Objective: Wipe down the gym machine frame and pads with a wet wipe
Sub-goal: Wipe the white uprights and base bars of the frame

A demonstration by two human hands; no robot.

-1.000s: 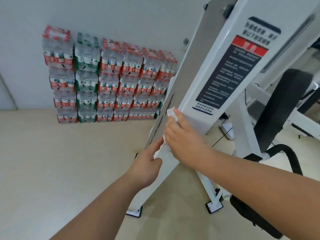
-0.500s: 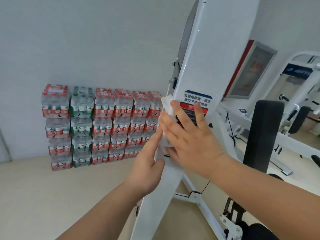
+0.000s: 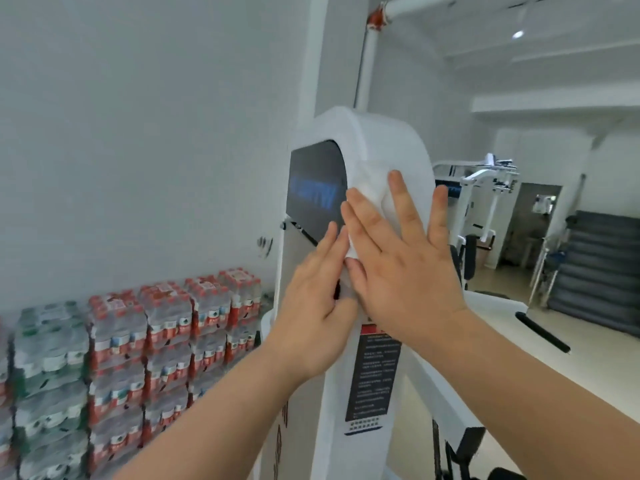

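Head — right hand (image 3: 405, 271) on wipe (image 3: 370, 192)

Beige floor (image 3: 606, 358) under distant gym machines (image 3: 481, 188)

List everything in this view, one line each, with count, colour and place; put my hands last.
gym machine frame: one, white, upright column at centre
dark panel: one, black with blurred blue lettering, on the frame's left face near the top
warning label: one, black with red header, on the frame's front below the hands
wet wipe: one, white, on the frame's upper left edge
water bottle packs: many, red and green labels, stacked against the wall at lower left
second machine: one, white, right background
stairs: one flight, grey, far right
left hand: one, fingers straight, on the frame beside the wipe
right hand: one, flat, pressing the wipe onto the frame
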